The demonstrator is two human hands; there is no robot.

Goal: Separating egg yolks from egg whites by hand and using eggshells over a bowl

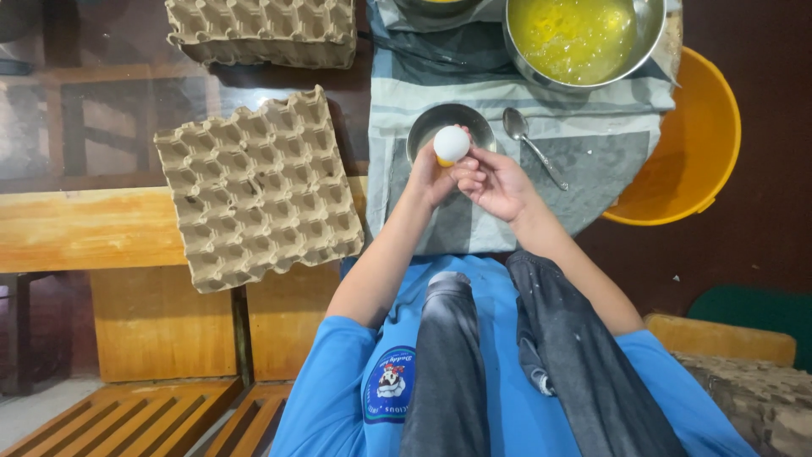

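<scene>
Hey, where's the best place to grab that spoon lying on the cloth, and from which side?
Take the spoon by its thin handle, coming from the lower right, probably with the right hand. The handle's free end points that way on bare cloth, while the bowl end lies close beside the small metal bowl.

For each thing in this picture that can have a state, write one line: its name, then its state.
egg: cracked, yolk showing at its underside, held over the small bowl
small bowl: contents hidden
large bowl: holds yellow liquid egg
near egg tray: empty
far egg tray: empty
spoon: lying on the cloth
left hand: holding the egg
right hand: touching the egg
</scene>
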